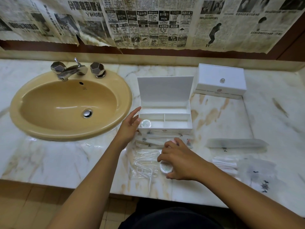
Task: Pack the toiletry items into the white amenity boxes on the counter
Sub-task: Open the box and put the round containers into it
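Sink (49,129) at far left | your left hand (130,126), fingers relaxed, touches a round packet (145,123) in the open box's (165,129) front-left compartment | your right hand (178,161) grips another round packet (165,168) over wrapped toiletries (145,156) | closed box (221,81) far right

Left hand (130,125) far and left of right, fingers straight and spread, palm turned right, thumb up, forearm bare, running from near left. Right hand (177,158) nearer, palm down, fingers curled, thumb and forefinger pinching small round white disc (165,167), forearm bare, from near right.
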A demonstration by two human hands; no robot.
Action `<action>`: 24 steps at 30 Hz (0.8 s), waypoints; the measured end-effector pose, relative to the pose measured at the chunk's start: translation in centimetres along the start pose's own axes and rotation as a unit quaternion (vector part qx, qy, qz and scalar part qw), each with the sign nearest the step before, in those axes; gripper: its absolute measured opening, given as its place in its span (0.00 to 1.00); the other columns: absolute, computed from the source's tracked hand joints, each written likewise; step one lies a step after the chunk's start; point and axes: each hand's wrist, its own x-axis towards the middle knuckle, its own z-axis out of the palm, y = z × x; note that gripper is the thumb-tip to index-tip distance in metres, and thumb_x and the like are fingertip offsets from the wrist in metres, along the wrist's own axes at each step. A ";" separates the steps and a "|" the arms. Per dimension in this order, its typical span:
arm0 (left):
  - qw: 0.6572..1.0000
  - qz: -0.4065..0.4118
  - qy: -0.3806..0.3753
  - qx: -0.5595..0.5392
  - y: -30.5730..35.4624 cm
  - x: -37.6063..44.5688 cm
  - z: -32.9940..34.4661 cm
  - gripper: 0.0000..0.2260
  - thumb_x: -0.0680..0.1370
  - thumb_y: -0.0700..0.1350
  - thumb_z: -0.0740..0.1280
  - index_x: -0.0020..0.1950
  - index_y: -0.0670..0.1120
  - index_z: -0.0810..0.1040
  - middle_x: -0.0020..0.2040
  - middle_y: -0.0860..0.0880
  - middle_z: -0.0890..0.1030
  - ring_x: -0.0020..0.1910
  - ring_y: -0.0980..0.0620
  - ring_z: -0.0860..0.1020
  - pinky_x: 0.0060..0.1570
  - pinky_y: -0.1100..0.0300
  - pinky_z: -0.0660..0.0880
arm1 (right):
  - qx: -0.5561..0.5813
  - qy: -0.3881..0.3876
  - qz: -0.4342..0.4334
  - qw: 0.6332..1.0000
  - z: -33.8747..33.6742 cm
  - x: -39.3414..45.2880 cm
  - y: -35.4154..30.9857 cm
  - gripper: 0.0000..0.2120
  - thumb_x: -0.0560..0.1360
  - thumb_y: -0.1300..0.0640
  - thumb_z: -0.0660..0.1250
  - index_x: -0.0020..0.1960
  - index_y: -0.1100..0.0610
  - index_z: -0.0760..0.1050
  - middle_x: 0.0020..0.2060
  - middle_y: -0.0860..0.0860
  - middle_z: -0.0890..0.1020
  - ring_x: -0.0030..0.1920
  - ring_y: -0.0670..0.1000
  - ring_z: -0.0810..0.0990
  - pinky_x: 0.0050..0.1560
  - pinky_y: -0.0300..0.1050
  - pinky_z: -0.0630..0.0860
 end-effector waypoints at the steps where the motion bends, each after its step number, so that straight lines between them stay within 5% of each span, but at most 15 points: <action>1: 1.000 0.000 0.000 -0.001 0.1 0.0 0.0 0.19 0.84 0.43 0.58 0.75 0.55 0.67 0.57 0.59 0.73 0.51 0.74 0.72 0.38 0.77 0.71 | -0.005 0.002 -0.005 1.000 0.2 0.0 0.0 0.20 0.68 0.46 0.71 0.58 0.49 0.76 0.48 0.44 0.78 0.59 0.50 0.67 0.68 0.52 0.56; 7: 1.000 0.004 -0.004 -0.006 0.0 -0.2 -0.2 0.19 0.84 0.43 0.58 0.75 0.55 0.66 0.68 0.54 0.69 0.66 0.61 0.67 0.39 0.79 0.70 | -0.023 0.012 -0.018 0.999 0.2 0.2 -0.1 0.08 0.66 0.51 0.71 0.45 0.51 0.77 0.36 0.43 0.68 0.53 0.52 0.69 0.64 0.54 0.61; 15: 1.000 0.007 -0.002 -0.004 -0.1 0.0 -0.2 0.19 0.84 0.44 0.59 0.75 0.56 0.67 0.66 0.53 0.71 0.63 0.64 0.70 0.39 0.75 0.73 | 0.041 0.037 0.011 0.998 -1.2 1.3 -0.9 0.14 0.71 0.46 0.67 0.55 0.49 0.77 0.46 0.46 0.78 0.57 0.50 0.70 0.68 0.51 0.58; 24: 1.000 -0.001 -0.013 -0.015 -0.5 0.4 -0.4 0.18 0.84 0.45 0.60 0.72 0.60 0.68 0.61 0.53 0.76 0.63 0.62 0.73 0.47 0.71 0.75 | 0.087 0.183 0.166 0.965 -6.6 7.9 0.3 0.16 0.74 0.46 0.67 0.57 0.53 0.74 0.49 0.49 0.81 0.50 0.52 0.77 0.47 0.46 0.73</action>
